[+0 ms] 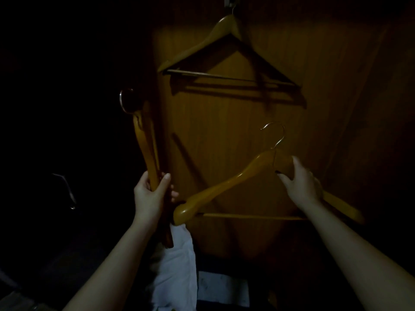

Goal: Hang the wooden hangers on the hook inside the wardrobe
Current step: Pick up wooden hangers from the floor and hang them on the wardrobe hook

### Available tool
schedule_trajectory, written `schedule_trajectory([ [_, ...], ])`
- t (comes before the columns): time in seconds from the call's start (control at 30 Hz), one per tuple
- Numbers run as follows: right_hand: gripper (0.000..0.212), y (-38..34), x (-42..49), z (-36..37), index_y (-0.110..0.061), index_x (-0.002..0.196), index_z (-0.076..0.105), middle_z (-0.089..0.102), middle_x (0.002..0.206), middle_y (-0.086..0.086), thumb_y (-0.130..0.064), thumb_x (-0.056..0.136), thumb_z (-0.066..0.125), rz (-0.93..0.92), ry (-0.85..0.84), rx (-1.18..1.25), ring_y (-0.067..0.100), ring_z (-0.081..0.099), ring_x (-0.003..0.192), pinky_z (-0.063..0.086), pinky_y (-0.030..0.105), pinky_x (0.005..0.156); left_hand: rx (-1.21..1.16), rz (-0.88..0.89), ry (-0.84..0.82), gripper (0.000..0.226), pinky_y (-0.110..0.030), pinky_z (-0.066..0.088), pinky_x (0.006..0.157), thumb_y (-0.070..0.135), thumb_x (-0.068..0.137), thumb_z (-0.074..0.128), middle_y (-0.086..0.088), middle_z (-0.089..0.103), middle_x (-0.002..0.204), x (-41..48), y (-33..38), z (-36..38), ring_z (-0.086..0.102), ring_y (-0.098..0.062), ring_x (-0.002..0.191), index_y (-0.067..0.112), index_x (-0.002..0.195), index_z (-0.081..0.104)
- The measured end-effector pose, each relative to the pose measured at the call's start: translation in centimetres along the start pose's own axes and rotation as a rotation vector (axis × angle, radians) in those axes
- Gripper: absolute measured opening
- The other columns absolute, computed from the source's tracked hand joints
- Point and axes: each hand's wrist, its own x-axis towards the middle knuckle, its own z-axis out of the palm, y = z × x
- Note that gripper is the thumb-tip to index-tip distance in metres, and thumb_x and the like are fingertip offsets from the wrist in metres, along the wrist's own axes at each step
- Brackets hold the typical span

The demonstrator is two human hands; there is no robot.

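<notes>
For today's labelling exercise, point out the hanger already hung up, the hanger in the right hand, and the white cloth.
Hung hanger [230,24], head view, on its wooden neck.
Hanger [224,184] in the right hand [301,182], head view, on its long wooden shoulder.
White cloth [177,265], head view, on its middle.

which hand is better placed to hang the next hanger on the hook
Right. The right hand grips one yellow-brown wooden hanger by its neck, metal hook up, below the wardrobe hook; the left hand holds bunched wooden hangers aside.
</notes>
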Motion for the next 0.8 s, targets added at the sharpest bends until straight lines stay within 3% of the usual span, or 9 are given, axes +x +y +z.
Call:
schedule_trajectory([
  [0.23,0.063,-3.7,2.1,-0.6,-0.021,0.145,0.024,0.042,0.145,0.007,-0.033,0.091,0.055,-0.127,0.018,-0.012,0.029,0.035,0.135,0.028,0.048,0.106,0.046,0.083,0.099,0.006,-0.018,0.046,0.039,0.017,0.091,0.056,-0.005,0.055,0.062,0.6,2.0,3.3,0.053,-0.005,0.038,0.017,0.088,0.051],
  [0.43,0.062,-8.3,5.0,-1.7,-0.022,0.144,0.024,0.043,0.144,0.004,-0.037,0.091,0.053,-0.181,0.023,-0.01,0.027,0.035,0.134,0.03,0.048,0.105,0.059,0.16,0.192,0.006,-0.027,0.053,0.049,0.016,0.093,0.052,-0.005,0.059,0.073,3.2,3.6,6.6,0.062,-0.007,0.05,0.015,0.099,0.05],
  [0.57,0.063,-11.0,7.5,-3.3,-0.021,0.144,0.02,0.042,0.145,0.006,-0.038,0.092,0.051,-0.199,0.064,-0.002,0.027,0.033,0.136,0.029,0.048,0.107,-0.049,0.221,0.138,0.025,-0.034,0.06,0.071,0.011,0.092,0.053,-0.009,0.066,0.099,6.5,6.5,8.3,0.071,-0.018,0.082,0.017,0.115,0.046],
  [0.63,0.065,-12.6,9.0,-4.4,-0.02,0.145,0.016,0.041,0.145,0.008,-0.04,0.092,0.049,-0.206,0.105,0.02,0.028,0.032,0.137,0.031,0.049,0.107,-0.058,0.272,0.092,0.038,-0.031,0.058,0.078,0.01,0.091,0.054,0.0,0.061,0.11,8.5,8.6,9.3,0.065,-0.016,0.098,0.02,0.126,0.041],
  [0.7,0.066,-14.2,10.5,-5.9,-0.02,0.144,0.013,0.041,0.145,0.009,-0.042,0.092,0.047,-0.22,0.15,0.029,0.029,0.034,0.136,0.033,0.049,0.105,-0.084,0.317,0.038,0.048,-0.028,0.055,0.08,0.011,0.09,0.056,0.007,0.056,0.113,10.4,10.6,10.2,0.059,-0.014,0.106,0.024,0.131,0.036],
  [0.8,0.066,-16.2,12.7,-8.2,-0.019,0.145,0.012,0.041,0.143,0.011,-0.043,0.093,0.046,-0.231,0.223,0.048,0.032,0.037,0.133,0.037,0.048,0.101,-0.118,0.355,-0.072,0.067,-0.019,0.055,0.071,0.013,0.09,0.056,0.003,0.049,0.127,13.4,13.5,11.6,0.056,-0.009,0.106,0.029,0.143,0.019],
])
